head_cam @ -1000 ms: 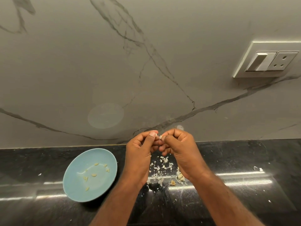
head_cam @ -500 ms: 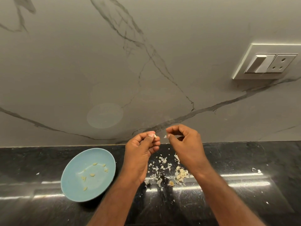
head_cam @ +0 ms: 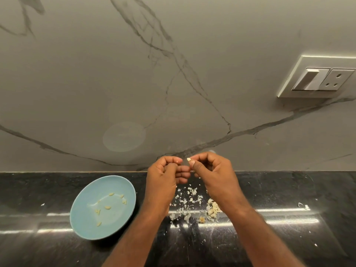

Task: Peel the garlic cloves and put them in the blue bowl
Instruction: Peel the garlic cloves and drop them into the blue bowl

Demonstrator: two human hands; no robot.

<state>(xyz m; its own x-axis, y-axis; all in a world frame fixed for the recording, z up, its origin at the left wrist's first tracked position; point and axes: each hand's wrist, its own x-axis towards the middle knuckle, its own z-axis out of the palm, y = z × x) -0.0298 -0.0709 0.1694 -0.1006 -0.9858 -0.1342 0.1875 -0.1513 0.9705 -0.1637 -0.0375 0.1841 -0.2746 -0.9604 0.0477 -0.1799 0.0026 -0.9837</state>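
**Garlic clove pinched in the right hand, above the counter**

The right hand [head_cam: 213, 174] pinches a small pale garlic clove [head_cam: 188, 159] between thumb and forefinger tip. The left hand [head_cam: 165, 178] faces it, nearly touching, with its fingers curled; whether it holds anything cannot be told. Below both hands, papery skins [head_cam: 186, 201] lie scattered on the black counter [head_cam: 289, 189]. A small heap of unpeeled cloves [head_cam: 212, 209] sits under the right wrist. The blue bowl [head_cam: 81, 224] stands just left of the left wrist and holds several peeled cloves [head_cam: 107, 207]. A wall socket [head_cam: 319, 78] is mounted up and to the right of the right hand.
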